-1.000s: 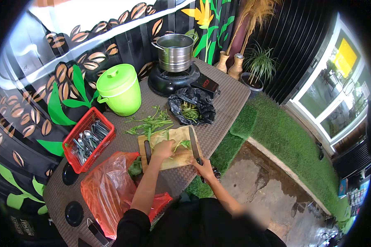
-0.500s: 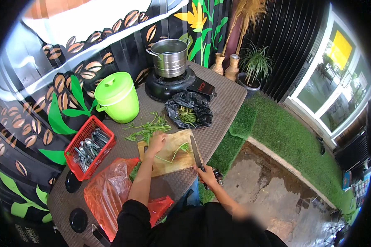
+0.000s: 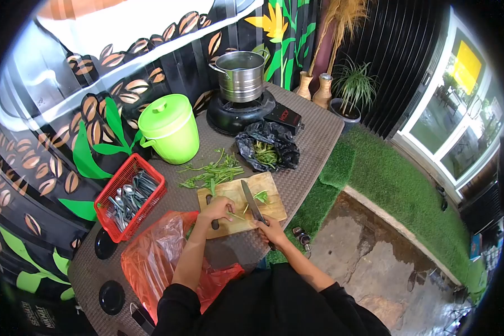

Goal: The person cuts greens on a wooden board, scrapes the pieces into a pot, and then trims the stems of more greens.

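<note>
My right hand [image 3: 270, 228] is wrapped round the handle of a knife [image 3: 252, 203], whose blade lies over the wooden cutting board [image 3: 224, 186]. Left of the blade, my left hand [image 3: 218, 209] pinches a thin green stem [image 3: 238, 216] over the board. A small cut piece of greens [image 3: 261, 196] rests to the right of the blade. More leafy green stems [image 3: 215, 171] lie loose on the table beyond the board. Behind the board, an open black plastic bag [image 3: 280, 147] holds green trimmings.
Left of the board stands a red basket of cutlery [image 3: 130, 196], with a red plastic bag [image 3: 151, 255] nearer me. A lidded green bucket [image 3: 171, 131] and a steel pot [image 3: 241, 78] on a black stove [image 3: 229, 119] are at the back. Two black discs [image 3: 112, 297] lie at the left edge.
The knife has moved left from the board's right edge to its middle. My left hand has come nearer the blade with a stem, and the view has shifted slightly.
</note>
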The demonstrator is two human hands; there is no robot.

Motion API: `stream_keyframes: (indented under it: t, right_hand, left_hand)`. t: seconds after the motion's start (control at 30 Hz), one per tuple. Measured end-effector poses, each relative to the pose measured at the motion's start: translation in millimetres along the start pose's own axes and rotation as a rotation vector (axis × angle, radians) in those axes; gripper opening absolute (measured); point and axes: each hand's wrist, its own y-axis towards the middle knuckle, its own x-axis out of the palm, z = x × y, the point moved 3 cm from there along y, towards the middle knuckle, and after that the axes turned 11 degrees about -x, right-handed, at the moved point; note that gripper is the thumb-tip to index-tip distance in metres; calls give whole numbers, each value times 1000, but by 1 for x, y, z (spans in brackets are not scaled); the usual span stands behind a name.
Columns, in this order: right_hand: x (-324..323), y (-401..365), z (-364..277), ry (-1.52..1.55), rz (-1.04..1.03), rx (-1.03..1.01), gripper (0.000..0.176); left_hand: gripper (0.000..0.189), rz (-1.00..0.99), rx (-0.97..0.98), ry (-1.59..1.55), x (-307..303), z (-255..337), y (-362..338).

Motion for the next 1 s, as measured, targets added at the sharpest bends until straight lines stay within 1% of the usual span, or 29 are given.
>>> stream_keyframes:
  t: [0.03, 0.07, 0.13, 0.17, 0.23, 0.27, 0.33, 0.37, 0.43, 0.47, 0.53, 0.6, 0.63, 0.67, 0.73, 0.77, 0.83, 0.87, 0.93, 0.97, 1.0]
  right_hand:
    - [2, 0, -1, -13, 1, 13, 17]
    - [2, 0, -3, -15, 2, 11, 17]
    - [-1, -1, -8, 35, 30, 25, 17]
    - [-2, -1, -10, 30, 27, 27, 17]
    - [-9, -1, -17, 106, 122, -53, 17]
    - [-13, -1, -22, 100, 108, -95, 17]
    - [-17, 0, -28, 107, 122, -121, 16]
    - [-18, 2, -31, 113, 136, -147, 16]
    - [-17, 3, -38, 106, 156, -169, 19]
    - [-16, 4, -44, 92, 141, -196, 21]
    - [-13, 7, -54, 78, 124, -224, 23]
    - [-5, 10, -65, -23, 88, -288, 25]
    - [-1, 11, -70, -23, 89, -287, 25]
    - [5, 12, -76, -92, 103, -305, 27]
    - [10, 18, -80, -195, 127, -365, 29]
    - [12, 20, -81, -196, 128, -365, 29]
    - [14, 25, -87, -381, 142, -423, 24]
    - [13, 28, -84, -382, 138, -425, 24]
    - [8, 36, -75, -277, 153, -386, 19]
    - [5, 38, -72, -278, 149, -387, 19]
    - [3, 39, -73, -272, 141, -398, 18]
  left_hand:
    - [22, -15, -114, -18, -1, 0, -1]
    - [22, -13, -111, -19, -1, 1, -1]
    - [15, 75, -58, -360, -4, -1, 0]
    - [15, 78, -58, -364, -4, -2, 1]
    - [13, 361, -3, -404, -20, 11, -5]
    - [13, 362, -4, -404, -26, 19, -7]
    - [10, 517, 24, -547, -44, 40, -14]
    - [10, 517, 25, -546, -50, 51, -15]
    - [15, 588, -11, -666, -60, 64, -17]
    - [15, 591, -11, -666, -64, 72, -18]
    - [18, 606, -21, -802, -68, 82, -19]
    - [19, 612, -26, -861, -65, 89, -17]
    - [20, 617, -29, -921, -63, 91, -15]
    - [20, 615, -29, -921, -59, 94, -13]
    - [22, 598, -32, -1030, -50, 98, -9]
    - [22, 597, -31, -1030, -46, 101, -8]
    - [23, 569, -77, -1048, -40, 108, -11]
    - [24, 530, -77, -1090, -34, 104, -7]
    - [24, 561, -74, -1137, -27, 101, -2]
    - [24, 585, -70, -1184, -24, 99, -1]
    - [25, 569, -113, -1204, -23, 99, -3]
